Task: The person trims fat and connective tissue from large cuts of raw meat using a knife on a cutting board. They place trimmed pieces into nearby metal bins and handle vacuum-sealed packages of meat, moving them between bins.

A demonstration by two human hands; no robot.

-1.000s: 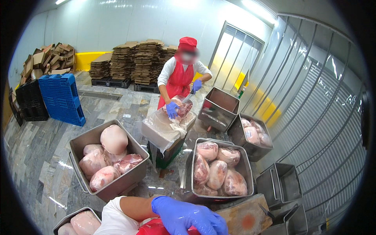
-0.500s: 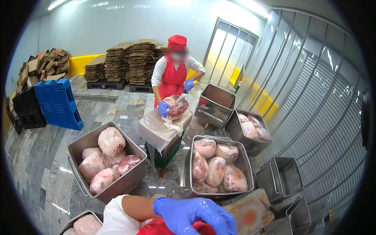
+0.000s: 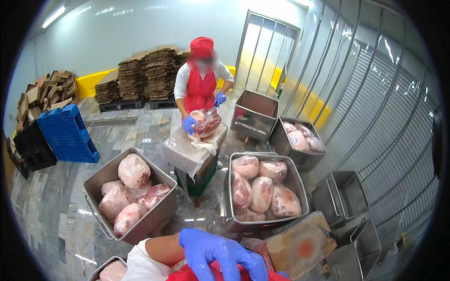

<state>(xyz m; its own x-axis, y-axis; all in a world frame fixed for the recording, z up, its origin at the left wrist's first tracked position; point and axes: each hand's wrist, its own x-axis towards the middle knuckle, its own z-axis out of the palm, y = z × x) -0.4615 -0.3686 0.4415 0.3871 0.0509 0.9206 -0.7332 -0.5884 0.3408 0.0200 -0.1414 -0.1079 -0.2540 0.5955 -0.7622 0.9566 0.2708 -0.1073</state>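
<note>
My left hand point(image 3: 218, 255), in a blue glove, hangs palm down at the lower edge in front of my red apron point(image 3: 178, 274). Its fingers are bent downward and apart, the tips out of sight, with no held object showing. A sliver of blue glove point(image 3: 283, 275) beside the apron seems to be my right hand; its fingers are hidden. Close by on the right lies a cutting board point(image 3: 293, 262) with a reddish stain, a dark-handled tool point(image 3: 326, 232) at its edge. Ahead stands a metal bin point(image 3: 305, 203) of plastic-wrapped meat pieces point(image 3: 261, 194).
Another meat-filled bin point(image 3: 161, 213) stands left. Across from me a co-worker point(image 3: 201, 89) holds a knife point(image 3: 212, 111) to a meat piece point(image 3: 206, 125) on a plastic-covered stand point(image 3: 187, 154). Metal bins point(image 3: 354, 201) line the right, beside a strip curtain point(image 3: 337, 93). A blue pallet point(image 3: 68, 133) leans far left.
My view has shifted slightly. My left hand has turned further down over the apron and drawn back from the cutting board, uncovering more of it. The co-worker's knife hand has shifted at the meat.
</note>
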